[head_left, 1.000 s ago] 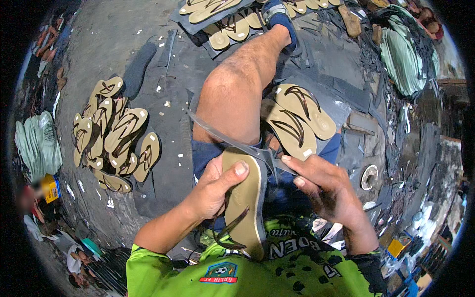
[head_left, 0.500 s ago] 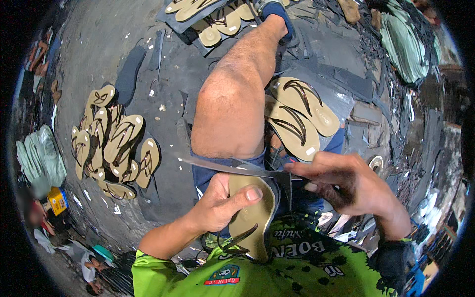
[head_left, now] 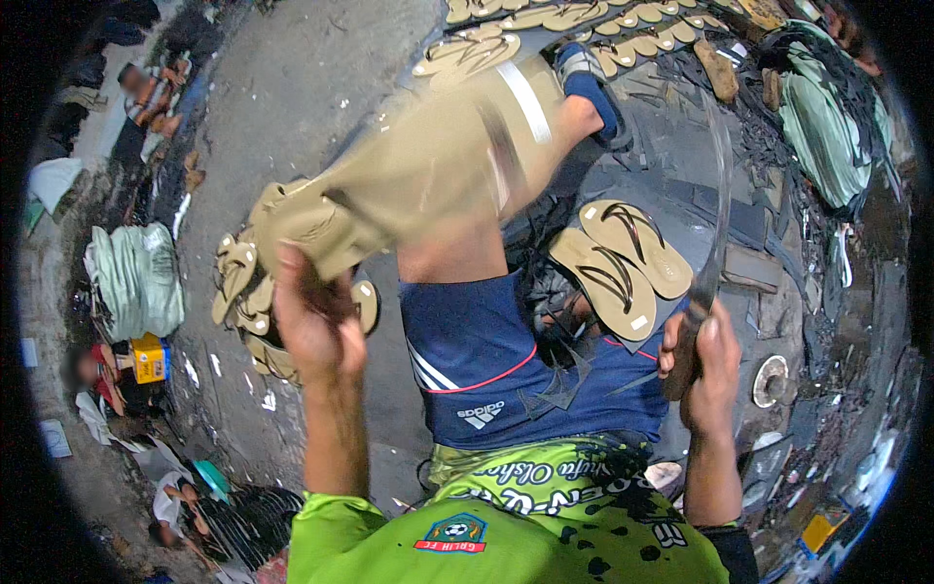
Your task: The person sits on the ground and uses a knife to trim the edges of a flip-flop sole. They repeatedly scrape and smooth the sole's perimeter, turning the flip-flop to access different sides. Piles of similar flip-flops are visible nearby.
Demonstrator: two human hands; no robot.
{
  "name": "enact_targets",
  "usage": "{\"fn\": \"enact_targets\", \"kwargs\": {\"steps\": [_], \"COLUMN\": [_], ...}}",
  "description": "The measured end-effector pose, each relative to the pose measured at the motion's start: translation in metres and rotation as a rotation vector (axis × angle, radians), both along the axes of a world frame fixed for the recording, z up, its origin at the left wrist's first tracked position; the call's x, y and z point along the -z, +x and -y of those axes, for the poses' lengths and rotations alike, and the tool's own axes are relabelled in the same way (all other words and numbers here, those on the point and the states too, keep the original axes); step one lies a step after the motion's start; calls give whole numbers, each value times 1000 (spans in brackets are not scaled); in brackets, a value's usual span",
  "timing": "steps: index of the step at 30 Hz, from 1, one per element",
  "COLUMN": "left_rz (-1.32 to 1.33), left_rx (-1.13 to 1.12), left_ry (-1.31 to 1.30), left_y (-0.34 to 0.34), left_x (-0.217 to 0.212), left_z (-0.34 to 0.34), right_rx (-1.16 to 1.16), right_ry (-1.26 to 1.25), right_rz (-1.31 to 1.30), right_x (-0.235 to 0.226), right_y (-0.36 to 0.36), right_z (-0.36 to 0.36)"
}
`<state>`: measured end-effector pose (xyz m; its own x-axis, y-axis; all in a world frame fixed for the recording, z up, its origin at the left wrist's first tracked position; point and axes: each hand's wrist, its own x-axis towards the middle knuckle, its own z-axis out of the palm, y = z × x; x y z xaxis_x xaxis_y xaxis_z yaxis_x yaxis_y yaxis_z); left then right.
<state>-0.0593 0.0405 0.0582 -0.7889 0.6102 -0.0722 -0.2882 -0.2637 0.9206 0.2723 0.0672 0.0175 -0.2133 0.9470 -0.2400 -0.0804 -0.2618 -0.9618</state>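
In my left hand (head_left: 321,326) is the end of a tan flip-flop (head_left: 418,161). The sandal is blurred by motion and looms large, reaching up and right across my bare leg, with a white label at its far end. My fingers are partly smeared against its near edge. My right hand (head_left: 705,375) is closed round the dark handle of a long knife (head_left: 722,185), its thin curved blade pointing up and away from me. Between my hands, on the right of my lap, lies a pair of tan flip-flops (head_left: 623,268) with dark straps.
A heap of tan flip-flops (head_left: 233,277) lies on the floor at left, partly hidden behind the raised one. Several more flip-flops (head_left: 642,39) stand in rows at the far side. Dark offcuts litter the right. A pale green sack (head_left: 827,127) stands far right, another (head_left: 136,277) at left.
The flip-flop has left my lap and swung up and left with my left hand. The knife has come off its edge and turned upright at the right.
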Motion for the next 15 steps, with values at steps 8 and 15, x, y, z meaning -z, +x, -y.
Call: {"fn": "enact_targets", "kwargs": {"steps": [8, 15], "left_rz": [759, 877], "left_rx": [383, 414], "left_ry": [71, 51], "left_y": [111, 129], "left_x": [9, 4], "left_z": [16, 10], "right_rx": [-100, -93], "right_ry": [821, 835], "right_rz": [606, 693], "right_x": [16, 25], "right_y": [-20, -7], "right_z": [60, 67]}}
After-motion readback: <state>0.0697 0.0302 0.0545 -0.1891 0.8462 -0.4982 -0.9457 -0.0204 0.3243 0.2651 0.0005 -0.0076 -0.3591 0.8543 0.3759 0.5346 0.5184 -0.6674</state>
